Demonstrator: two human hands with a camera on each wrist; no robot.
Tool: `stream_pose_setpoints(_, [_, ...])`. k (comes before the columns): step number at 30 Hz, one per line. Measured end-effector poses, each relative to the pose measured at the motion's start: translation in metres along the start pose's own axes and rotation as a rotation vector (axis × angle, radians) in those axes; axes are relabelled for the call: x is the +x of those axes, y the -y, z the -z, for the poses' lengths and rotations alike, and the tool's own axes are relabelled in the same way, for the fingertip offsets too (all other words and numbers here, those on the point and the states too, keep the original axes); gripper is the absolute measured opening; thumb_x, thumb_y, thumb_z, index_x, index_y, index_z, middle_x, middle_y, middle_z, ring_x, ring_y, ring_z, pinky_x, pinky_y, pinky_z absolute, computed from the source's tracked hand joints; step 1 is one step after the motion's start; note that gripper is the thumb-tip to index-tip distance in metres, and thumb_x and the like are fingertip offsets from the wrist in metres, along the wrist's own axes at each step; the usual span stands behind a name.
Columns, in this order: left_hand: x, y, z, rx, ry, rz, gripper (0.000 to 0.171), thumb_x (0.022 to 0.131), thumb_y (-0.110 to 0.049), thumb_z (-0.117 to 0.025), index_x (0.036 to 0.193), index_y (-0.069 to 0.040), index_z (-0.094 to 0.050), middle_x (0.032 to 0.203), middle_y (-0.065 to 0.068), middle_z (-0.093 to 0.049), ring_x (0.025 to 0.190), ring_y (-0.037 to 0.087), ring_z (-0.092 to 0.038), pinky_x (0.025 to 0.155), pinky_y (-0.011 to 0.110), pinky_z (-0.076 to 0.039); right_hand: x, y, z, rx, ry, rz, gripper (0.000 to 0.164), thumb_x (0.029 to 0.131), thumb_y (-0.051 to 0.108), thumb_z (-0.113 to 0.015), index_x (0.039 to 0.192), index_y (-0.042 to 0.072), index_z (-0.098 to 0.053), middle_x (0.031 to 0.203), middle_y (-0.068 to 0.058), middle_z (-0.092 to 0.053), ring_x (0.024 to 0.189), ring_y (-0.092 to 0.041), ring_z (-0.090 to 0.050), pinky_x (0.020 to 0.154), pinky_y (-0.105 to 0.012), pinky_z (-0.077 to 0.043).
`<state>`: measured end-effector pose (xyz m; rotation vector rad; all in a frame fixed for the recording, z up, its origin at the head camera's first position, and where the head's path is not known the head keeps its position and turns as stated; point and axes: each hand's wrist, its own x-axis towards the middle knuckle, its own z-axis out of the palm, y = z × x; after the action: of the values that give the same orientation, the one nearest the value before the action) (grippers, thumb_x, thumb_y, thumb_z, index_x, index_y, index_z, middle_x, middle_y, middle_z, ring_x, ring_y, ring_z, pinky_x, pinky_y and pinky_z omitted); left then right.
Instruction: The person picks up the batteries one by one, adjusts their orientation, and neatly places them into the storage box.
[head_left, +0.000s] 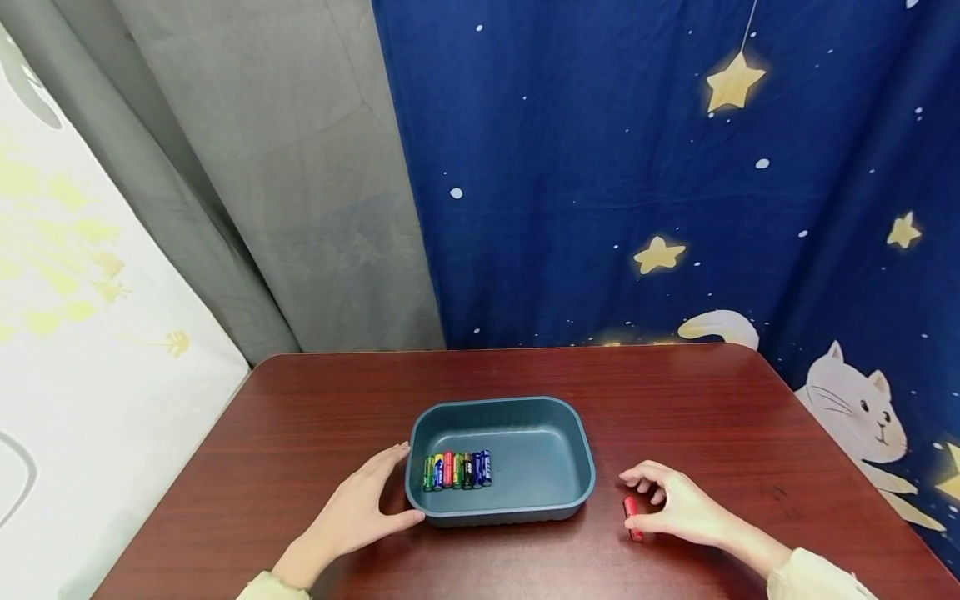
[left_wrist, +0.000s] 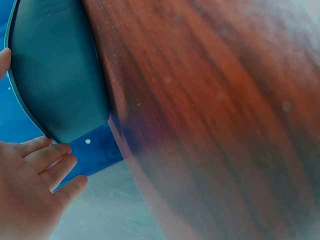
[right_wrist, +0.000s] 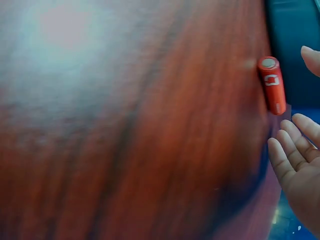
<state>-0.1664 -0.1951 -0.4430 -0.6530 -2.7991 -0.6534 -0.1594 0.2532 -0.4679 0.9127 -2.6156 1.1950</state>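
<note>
A blue-green plastic bin (head_left: 517,497) sits on the table, with a row of several small batteries (head_left: 457,471) in mixed colours along its left side. At the bin's left end my left hand (head_left: 352,508) is spread, its thumb by the front corner and fingertips right at the rim. In the left wrist view those straight fingers (left_wrist: 50,162) lie beside the bin's edge. Right of the bin, a single red battery (head_left: 631,507) is on the table. My right hand (head_left: 686,507) is over it, thumb and fingers apart; the right wrist view shows a gap between the fingertips and the battery (right_wrist: 273,87).
The dark red-brown wooden table (head_left: 337,392) has rounded far corners. Behind it hang a grey curtain (head_left: 300,167) and a blue curtain (head_left: 570,167) with stars and a cat. A white patterned cloth (head_left: 90,375) hangs at the left.
</note>
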Motion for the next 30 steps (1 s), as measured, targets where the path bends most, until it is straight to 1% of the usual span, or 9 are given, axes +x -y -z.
stream_pose_setpoints(6, [0.000, 0.000, -0.001, 0.005, 0.005, 0.005, 0.087, 0.067, -0.067, -0.062, 0.133, -0.013, -0.046, 0.135, 0.001, -0.046, 0.124, 0.017, -0.041, 0.095, 0.042, -0.041, -0.010, -0.005, -0.004, -0.093, -0.012, 0.091, 0.049, 0.061, 0.026, -0.083, 0.101, 0.008, -0.061, 0.090, 0.007, -0.056, 0.077, -0.007, -0.050, 0.058, -0.019, -0.043])
stream_pose_setpoints(11, [-0.001, 0.000, 0.000, 0.002, 0.009, 0.015, 0.087, 0.067, -0.068, -0.062, 0.133, -0.013, -0.046, 0.135, 0.000, -0.045, 0.124, 0.017, -0.041, 0.095, 0.042, -0.041, -0.013, -0.008, -0.005, -0.146, -0.015, 0.140, 0.049, 0.058, 0.024, -0.084, 0.099, 0.009, -0.061, 0.092, 0.008, -0.054, 0.078, -0.005, -0.050, 0.058, -0.017, -0.043])
stream_pose_setpoints(16, [-0.001, -0.001, 0.000, 0.003, 0.002, 0.011, 0.087, 0.067, -0.068, -0.062, 0.133, -0.013, -0.046, 0.135, 0.000, -0.046, 0.124, 0.017, -0.042, 0.095, 0.042, -0.042, -0.013, -0.010, -0.006, -0.152, -0.021, 0.148, 0.047, 0.058, 0.021, -0.083, 0.098, 0.010, -0.061, 0.091, 0.008, -0.054, 0.078, -0.005, -0.049, 0.058, -0.017, -0.043])
stream_pose_setpoints(22, [-0.001, 0.000, 0.000, -0.002, -0.008, 0.010, 0.087, 0.067, -0.068, -0.062, 0.133, -0.013, -0.047, 0.134, 0.000, -0.046, 0.123, 0.018, -0.042, 0.094, 0.043, -0.042, -0.010, -0.010, -0.005, -0.121, -0.019, 0.159, 0.045, 0.058, 0.017, -0.083, 0.096, 0.009, -0.060, 0.090, 0.007, -0.054, 0.076, -0.006, -0.049, 0.056, -0.017, -0.043])
stream_pose_setpoints(27, [0.000, 0.000, 0.000, 0.001, -0.001, 0.004, 0.087, 0.067, -0.068, -0.061, 0.133, -0.013, -0.046, 0.135, 0.000, -0.046, 0.124, 0.018, -0.042, 0.095, 0.042, -0.042, -0.004, -0.010, 0.000, -0.110, -0.020, 0.153, 0.044, 0.059, 0.017, -0.083, 0.096, 0.008, -0.060, 0.087, 0.007, -0.055, 0.075, -0.007, -0.049, 0.055, -0.017, -0.043])
stream_pose_setpoints(30, [0.000, 0.000, 0.000, 0.001, 0.008, 0.009, 0.088, 0.067, -0.069, -0.060, 0.133, -0.013, -0.046, 0.135, 0.000, -0.045, 0.124, 0.018, -0.042, 0.095, 0.043, -0.041, 0.003, -0.009, 0.004, -0.109, -0.022, 0.142, 0.043, 0.061, 0.017, -0.082, 0.096, 0.007, -0.060, 0.086, 0.006, -0.055, 0.074, -0.009, -0.050, 0.055, -0.019, -0.043])
